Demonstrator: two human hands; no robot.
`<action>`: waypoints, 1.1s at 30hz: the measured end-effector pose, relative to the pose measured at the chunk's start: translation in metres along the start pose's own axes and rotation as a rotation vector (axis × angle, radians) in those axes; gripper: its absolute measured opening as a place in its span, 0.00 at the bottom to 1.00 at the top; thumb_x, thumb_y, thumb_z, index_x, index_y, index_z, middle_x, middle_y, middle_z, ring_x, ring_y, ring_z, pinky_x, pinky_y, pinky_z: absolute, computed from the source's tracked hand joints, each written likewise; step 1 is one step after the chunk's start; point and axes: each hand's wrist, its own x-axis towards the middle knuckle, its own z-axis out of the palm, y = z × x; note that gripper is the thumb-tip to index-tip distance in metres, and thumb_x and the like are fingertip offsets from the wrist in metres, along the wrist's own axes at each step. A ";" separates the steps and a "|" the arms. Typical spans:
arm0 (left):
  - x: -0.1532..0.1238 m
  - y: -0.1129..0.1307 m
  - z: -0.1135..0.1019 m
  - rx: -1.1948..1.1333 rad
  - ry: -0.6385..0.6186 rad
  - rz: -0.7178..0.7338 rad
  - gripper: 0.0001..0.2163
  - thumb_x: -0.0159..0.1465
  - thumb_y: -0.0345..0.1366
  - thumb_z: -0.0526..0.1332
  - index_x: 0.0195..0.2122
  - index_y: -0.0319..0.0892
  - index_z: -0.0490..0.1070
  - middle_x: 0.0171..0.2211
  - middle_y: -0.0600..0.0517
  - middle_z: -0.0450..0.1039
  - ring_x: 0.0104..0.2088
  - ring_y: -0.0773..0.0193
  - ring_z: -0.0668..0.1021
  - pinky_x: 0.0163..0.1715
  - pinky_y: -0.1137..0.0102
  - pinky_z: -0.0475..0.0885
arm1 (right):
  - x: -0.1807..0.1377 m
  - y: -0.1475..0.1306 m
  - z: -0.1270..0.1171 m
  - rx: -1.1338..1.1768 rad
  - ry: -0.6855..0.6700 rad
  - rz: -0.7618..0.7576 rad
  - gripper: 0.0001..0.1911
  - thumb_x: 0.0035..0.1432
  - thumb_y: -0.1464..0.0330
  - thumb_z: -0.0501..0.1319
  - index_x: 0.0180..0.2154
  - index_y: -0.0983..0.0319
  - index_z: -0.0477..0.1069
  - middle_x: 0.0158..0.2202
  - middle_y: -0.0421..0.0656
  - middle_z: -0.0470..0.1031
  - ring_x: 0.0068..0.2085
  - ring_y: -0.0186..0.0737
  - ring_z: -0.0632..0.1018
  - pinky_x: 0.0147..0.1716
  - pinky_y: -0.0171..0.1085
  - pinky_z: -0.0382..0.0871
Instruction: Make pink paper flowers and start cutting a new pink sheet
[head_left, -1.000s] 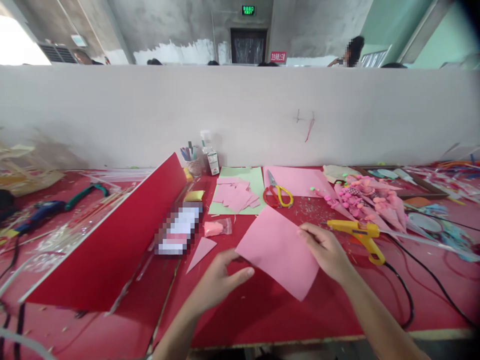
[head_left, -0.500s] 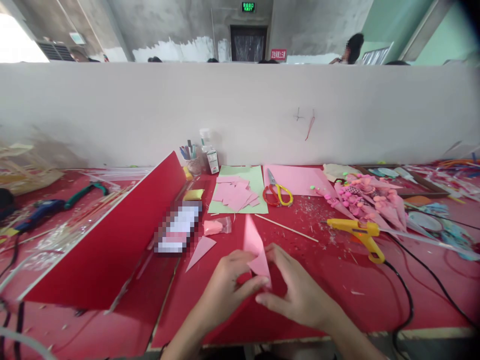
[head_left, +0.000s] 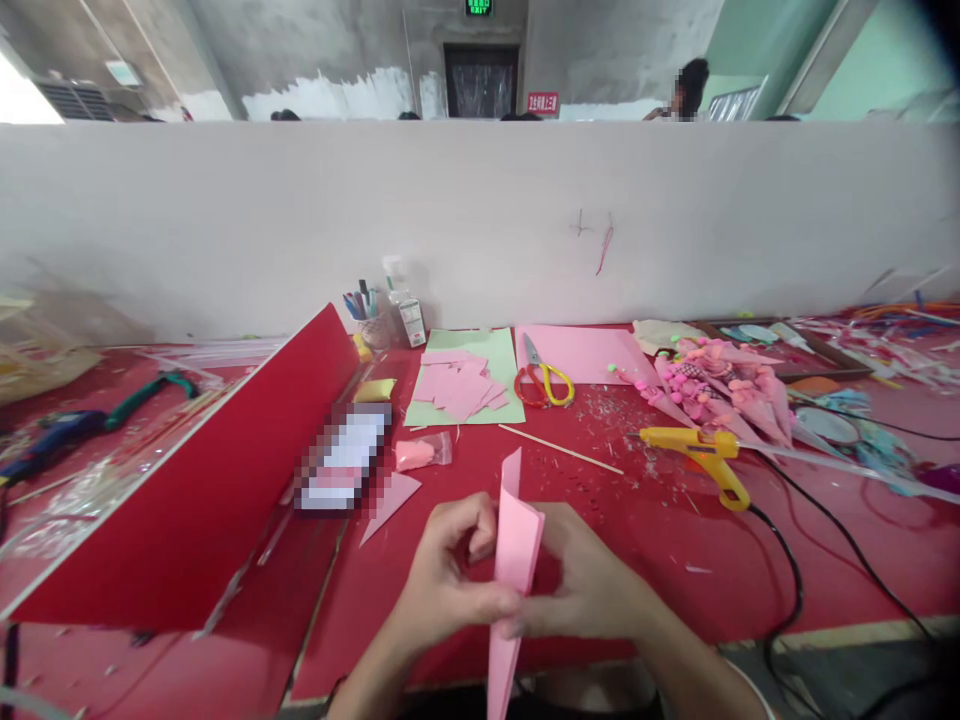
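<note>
A pink paper (head_left: 517, 545), rolled into a narrow pointed shape, stands upright near the table's front edge with its tip downward. My left hand (head_left: 457, 575) grips it from the left, thumb across its front. From the right my right hand (head_left: 581, 570) is closed on it too, its thumb meeting the left thumb; its other fingers are partly hidden behind the paper. A flat pink paper triangle (head_left: 391, 505) lies left of my hands. Beyond them, cut pink paper pieces (head_left: 461, 385) rest on a green sheet (head_left: 508, 408).
Right of the sheets are scissors (head_left: 545, 385) and a yellow glue gun (head_left: 701, 452) with a black cord. Finished pink cones (head_left: 720, 385) pile at the right. A phone (head_left: 345, 460) and a raised red board (head_left: 202, 490) stand left. A white partition (head_left: 480, 220) closes the back.
The pink paper has turned from an open curl leaning away to a narrow upright roll, nearer to me. Both thumbs have come together on its front. The view has shifted slightly.
</note>
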 end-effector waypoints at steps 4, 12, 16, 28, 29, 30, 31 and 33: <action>-0.003 0.003 0.001 -0.052 0.033 -0.058 0.27 0.42 0.60 0.60 0.25 0.44 0.50 0.18 0.60 0.51 0.18 0.74 0.55 0.15 0.77 0.56 | 0.005 0.001 0.001 0.011 -0.002 0.005 0.20 0.43 0.57 0.63 0.38 0.60 0.68 0.35 0.41 0.73 0.35 0.38 0.74 0.36 0.34 0.66; -0.013 0.001 -0.007 0.148 0.113 -0.062 0.17 0.55 0.51 0.55 0.37 0.43 0.62 0.27 0.50 0.69 0.26 0.65 0.72 0.23 0.74 0.70 | 0.005 0.007 0.002 -0.161 0.024 -0.069 0.10 0.52 0.62 0.57 0.33 0.62 0.69 0.30 0.39 0.72 0.31 0.34 0.71 0.34 0.32 0.64; -0.020 0.002 -0.023 0.323 0.119 -0.102 0.10 0.58 0.41 0.54 0.34 0.41 0.68 0.33 0.49 0.72 0.32 0.62 0.73 0.33 0.71 0.70 | -0.002 0.015 -0.011 -0.190 0.140 0.025 0.12 0.58 0.66 0.50 0.28 0.63 0.67 0.25 0.39 0.69 0.29 0.33 0.70 0.31 0.31 0.63; -0.037 -0.023 -0.066 1.328 0.184 -0.453 0.10 0.58 0.41 0.52 0.27 0.42 0.68 0.28 0.51 0.69 0.32 0.60 0.71 0.25 0.73 0.63 | -0.018 0.082 -0.045 -0.325 0.309 0.413 0.16 0.55 0.60 0.49 0.20 0.63 0.58 0.18 0.35 0.52 0.22 0.30 0.57 0.20 0.30 0.50; -0.034 -0.024 -0.062 1.423 0.182 -0.412 0.10 0.58 0.41 0.52 0.33 0.42 0.68 0.32 0.50 0.70 0.35 0.58 0.71 0.27 0.71 0.64 | -0.018 0.087 -0.043 -0.363 0.315 0.428 0.17 0.55 0.60 0.50 0.19 0.63 0.57 0.17 0.34 0.51 0.21 0.29 0.57 0.20 0.30 0.49; -0.032 -0.026 -0.058 1.485 0.169 -0.360 0.11 0.58 0.40 0.53 0.39 0.42 0.67 0.36 0.48 0.70 0.39 0.56 0.70 0.30 0.69 0.64 | -0.017 0.091 -0.041 -0.398 0.322 0.441 0.17 0.54 0.60 0.50 0.18 0.62 0.56 0.17 0.34 0.51 0.21 0.29 0.56 0.20 0.30 0.48; -0.028 -0.028 -0.053 1.512 0.128 -0.305 0.14 0.58 0.39 0.53 0.43 0.41 0.65 0.40 0.46 0.69 0.41 0.55 0.69 0.33 0.67 0.65 | -0.017 0.095 -0.039 -0.427 0.330 0.450 0.17 0.54 0.61 0.50 0.18 0.62 0.55 0.16 0.34 0.51 0.20 0.29 0.56 0.19 0.30 0.47; -0.021 -0.034 -0.044 1.488 -0.019 -0.199 0.16 0.58 0.36 0.53 0.48 0.42 0.62 0.44 0.46 0.66 0.44 0.55 0.68 0.38 0.65 0.65 | -0.016 0.100 -0.038 -0.454 0.347 0.458 0.16 0.53 0.61 0.51 0.18 0.62 0.56 0.15 0.34 0.52 0.19 0.29 0.56 0.19 0.30 0.47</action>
